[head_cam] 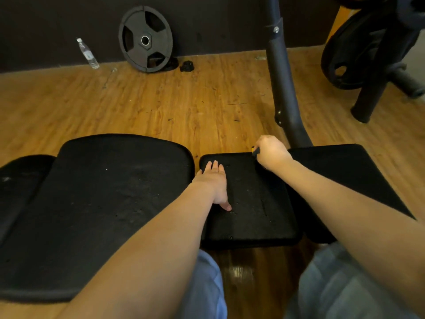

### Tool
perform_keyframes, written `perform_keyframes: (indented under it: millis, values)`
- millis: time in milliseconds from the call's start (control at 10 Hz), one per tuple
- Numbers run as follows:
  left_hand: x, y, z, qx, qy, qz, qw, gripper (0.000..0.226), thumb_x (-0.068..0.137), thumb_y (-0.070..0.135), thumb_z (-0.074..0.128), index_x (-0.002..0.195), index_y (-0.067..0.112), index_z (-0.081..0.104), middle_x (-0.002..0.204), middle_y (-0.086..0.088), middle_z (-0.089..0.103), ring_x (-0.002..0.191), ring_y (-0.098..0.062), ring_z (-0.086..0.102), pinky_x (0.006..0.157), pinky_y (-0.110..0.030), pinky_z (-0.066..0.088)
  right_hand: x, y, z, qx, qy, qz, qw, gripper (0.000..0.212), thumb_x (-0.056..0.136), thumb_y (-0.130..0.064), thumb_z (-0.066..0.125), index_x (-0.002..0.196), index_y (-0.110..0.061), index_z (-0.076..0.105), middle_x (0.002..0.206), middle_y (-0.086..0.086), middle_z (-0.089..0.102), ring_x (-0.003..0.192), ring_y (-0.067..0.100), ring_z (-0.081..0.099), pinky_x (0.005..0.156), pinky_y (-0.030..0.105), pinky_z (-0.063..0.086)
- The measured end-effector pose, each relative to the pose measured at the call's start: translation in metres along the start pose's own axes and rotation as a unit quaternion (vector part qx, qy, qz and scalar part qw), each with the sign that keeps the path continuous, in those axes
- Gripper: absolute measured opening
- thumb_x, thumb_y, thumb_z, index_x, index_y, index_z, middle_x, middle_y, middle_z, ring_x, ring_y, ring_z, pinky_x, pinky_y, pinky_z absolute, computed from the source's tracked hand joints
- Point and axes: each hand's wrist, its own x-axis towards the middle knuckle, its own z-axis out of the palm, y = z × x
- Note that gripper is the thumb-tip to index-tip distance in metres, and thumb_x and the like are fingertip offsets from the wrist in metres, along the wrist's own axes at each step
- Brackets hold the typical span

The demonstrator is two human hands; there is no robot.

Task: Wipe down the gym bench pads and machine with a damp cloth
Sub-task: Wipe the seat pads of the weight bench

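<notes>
The left hand (215,180) lies flat on the small pad (248,199); the right hand (271,153) grips a dark, yellow-edged thing (254,151), perhaps the cloth, at its far edge. Pressed so near the rim, it may slip off onto the floor (161,100), and the big pad (103,192) beside could go unwiped.

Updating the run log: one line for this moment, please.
stage: wiping small pad | left hand: flat on pad | right hand: grips dark-and-yellow item at far edge | large pad: untouched

I'm seeing the small black seat pad (250,203) lying flat and dusty, sitting between the big back pad (103,203) and another pad (345,166).
</notes>
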Motion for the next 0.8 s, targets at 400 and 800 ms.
perform_keyframes:
  millis: [400,800]
  values:
    - [-0.006,0.018,-0.002,0.012,0.018,0.007,1.0,0.118,0.078,0.046,0.072,0.149,0.003,-0.011,0.158,-0.011,-0.014,0.145,-0.027,-0.012,0.118,-0.044,0.005,-0.148,0.025,0.018,-0.054,-0.09,-0.237,0.966,0.027,0.09,-0.011,0.051,0.113,-0.017,0.065,0.12,0.0,0.053,0.116,0.016,0.046,0.102,0.025,0.036]
    - [-0.021,0.008,-0.002,0.012,0.014,-0.009,1.0,0.117,0.078,0.045,0.072,0.149,0.003,-0.011,0.158,-0.011,-0.014,0.145,-0.027,-0.012,0.119,-0.044,0.004,-0.119,0.01,0.024,-0.049,-0.043,-0.217,0.974,0.026,0.089,-0.005,0.052,0.109,-0.013,0.066,0.117,0.004,0.054,0.113,0.018,0.048,0.097,0.026,0.041]
